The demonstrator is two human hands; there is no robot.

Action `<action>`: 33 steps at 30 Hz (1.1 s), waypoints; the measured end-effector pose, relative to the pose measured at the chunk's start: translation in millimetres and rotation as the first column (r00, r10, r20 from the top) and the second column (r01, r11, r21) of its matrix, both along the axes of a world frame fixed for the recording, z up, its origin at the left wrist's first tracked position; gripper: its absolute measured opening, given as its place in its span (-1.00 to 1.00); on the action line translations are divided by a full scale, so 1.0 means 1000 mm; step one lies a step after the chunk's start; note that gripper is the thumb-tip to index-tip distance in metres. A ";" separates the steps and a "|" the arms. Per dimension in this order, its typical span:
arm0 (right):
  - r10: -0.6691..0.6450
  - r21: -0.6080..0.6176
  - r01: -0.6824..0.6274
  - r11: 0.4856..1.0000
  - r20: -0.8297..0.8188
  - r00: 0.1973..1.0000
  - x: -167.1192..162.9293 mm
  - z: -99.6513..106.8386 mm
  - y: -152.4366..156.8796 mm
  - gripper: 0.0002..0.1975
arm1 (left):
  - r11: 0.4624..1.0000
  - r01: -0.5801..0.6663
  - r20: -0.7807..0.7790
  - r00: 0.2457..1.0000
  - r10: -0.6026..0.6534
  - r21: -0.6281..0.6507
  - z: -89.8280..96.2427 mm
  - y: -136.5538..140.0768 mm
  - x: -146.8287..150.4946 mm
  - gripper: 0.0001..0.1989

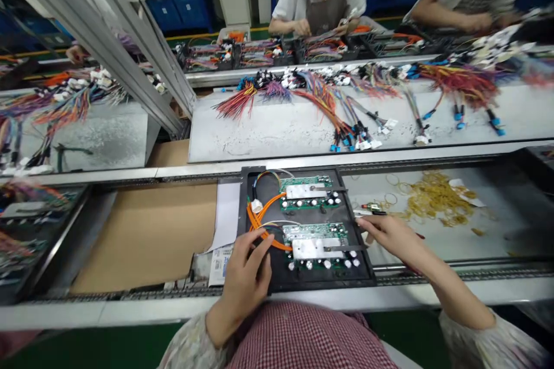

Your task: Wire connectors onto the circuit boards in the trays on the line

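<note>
1. On my feed, the black tray (322, 281) lies in front of the wearer, between both hands.
2. Inside it I count two green circuit boards, an upper one (309, 191) and a lower one (320, 248), each carrying a white block; orange cables (261, 211) and a white connector (257, 206) fill the tray's left part.
3. My left hand (244, 265) is over the tray's left edge, fingers bent and loosely parted beside the orange cables; I see nothing gripped in it.
4. My right hand (392, 233) is at the tray's right edge with its fingertips close together; whether they pinch the edge or something small, I cannot tell.
5. To the right, a heap of rubber bands (445, 196) lies loose; to the left I have a cardboard sheet (160, 230) and white paper (227, 213).
6. Beyond, wire bundles (320, 95) lie along the desk (259, 141).
7. Across from me, a co-worker (326, 8) sits behind black trays holding coloured wires; the contents of the blue bins (190, 11) are too blurred to make out.
</note>
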State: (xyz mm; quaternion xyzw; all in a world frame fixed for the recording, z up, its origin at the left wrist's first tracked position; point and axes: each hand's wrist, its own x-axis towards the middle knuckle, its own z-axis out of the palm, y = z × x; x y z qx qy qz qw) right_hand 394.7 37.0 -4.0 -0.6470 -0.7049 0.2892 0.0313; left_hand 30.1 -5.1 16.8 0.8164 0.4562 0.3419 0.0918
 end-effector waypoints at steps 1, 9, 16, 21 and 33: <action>0.055 -0.022 -0.056 0.998 -0.037 0.998 0.001 0.005 0.008 -0.43 | 1.000 -0.008 -0.017 1.000 0.008 0.008 0.001 -0.001 -0.003 -0.56; -0.348 0.362 0.263 0.895 0.194 0.917 0.027 0.043 0.177 -0.59 | 0.995 -0.093 -0.055 0.994 0.095 0.037 0.000 0.009 -0.021 -0.63; -0.386 0.407 0.307 0.860 0.127 0.914 0.005 0.042 0.263 -0.63 | 0.983 -0.181 0.052 0.982 0.180 0.012 -0.008 0.005 -0.027 -0.65; -0.306 0.531 0.254 0.809 0.012 0.952 0.023 0.084 0.256 -0.66 | 0.976 -0.168 0.151 0.970 0.188 -0.136 0.005 0.013 -0.036 -0.72; 0.119 0.757 -0.419 0.501 0.420 0.900 -0.046 0.116 0.097 -0.58 | 0.592 0.569 0.814 0.300 0.497 -0.571 0.067 0.074 0.023 -0.66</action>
